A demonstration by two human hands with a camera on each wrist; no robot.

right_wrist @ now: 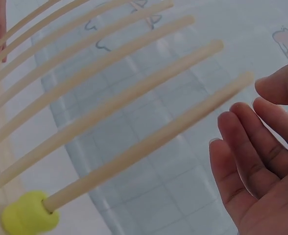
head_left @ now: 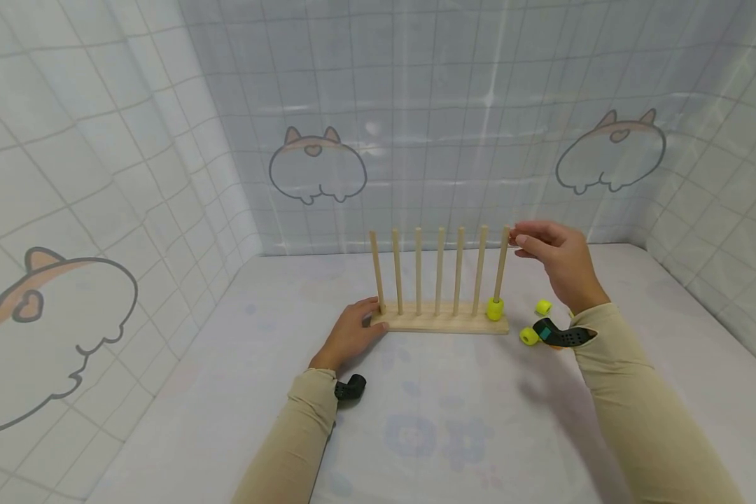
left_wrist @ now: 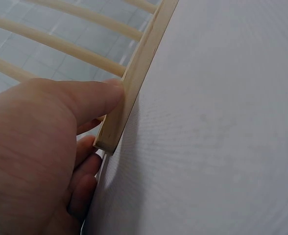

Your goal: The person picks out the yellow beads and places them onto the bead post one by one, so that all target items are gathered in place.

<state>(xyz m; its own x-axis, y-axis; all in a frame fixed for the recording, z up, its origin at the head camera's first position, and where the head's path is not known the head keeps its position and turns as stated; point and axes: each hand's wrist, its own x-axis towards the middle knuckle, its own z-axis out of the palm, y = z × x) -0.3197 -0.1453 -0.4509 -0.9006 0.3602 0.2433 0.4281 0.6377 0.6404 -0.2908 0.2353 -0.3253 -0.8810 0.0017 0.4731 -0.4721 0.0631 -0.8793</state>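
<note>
While the left hand (head_left: 348, 337) grips the rack (head_left: 437, 323), keep the loose, empty right hand (head_left: 559, 260) from bumping the end stick (head_left: 501, 266).

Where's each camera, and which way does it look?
Head: worn there, facing forward and down at the pale wooden rack; left hand, right hand and beige sleeves show.
Left wrist: worn there, facing the rack's end; left hand shows.
Right wrist: worn there, facing round wooden pegs; both hands show, left barely.
Shared: head and right wrist see a peg's rounded yellow bead.
</note>
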